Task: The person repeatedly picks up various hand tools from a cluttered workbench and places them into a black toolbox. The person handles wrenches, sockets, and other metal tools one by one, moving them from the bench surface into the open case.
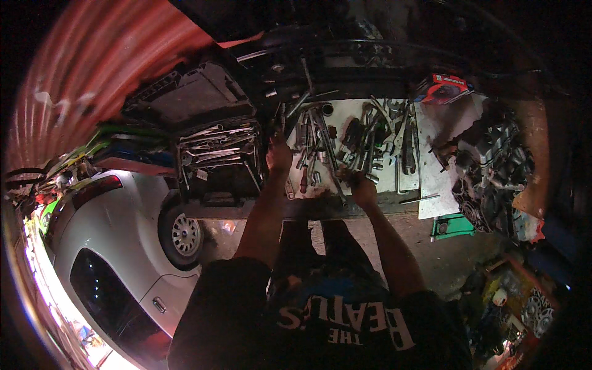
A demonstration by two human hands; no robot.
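My left hand (279,153) reaches over the bench between the open tool case and the loose tools. Its fingers fade into shadow, so what they touch is hidden. Over the front edge of the pale board (320,189), my right hand (362,187) has its fingers curled together around something small and dark that I cannot make out. Beside it lie sockets, ratchets and wrenches (370,139) in a loose spread. A screwdriver with a reddish handle (304,179) rests between my hands. The black tool case (213,196) holds several wrenches (216,148) in a heap.
At the right, a metal engine part (493,154) stands on the bench near a red and black box (443,88). A green case (453,226) sits below the bench's front edge. To the left is a parked light-coloured car (117,216); corrugated red sheeting (105,68) rises behind.
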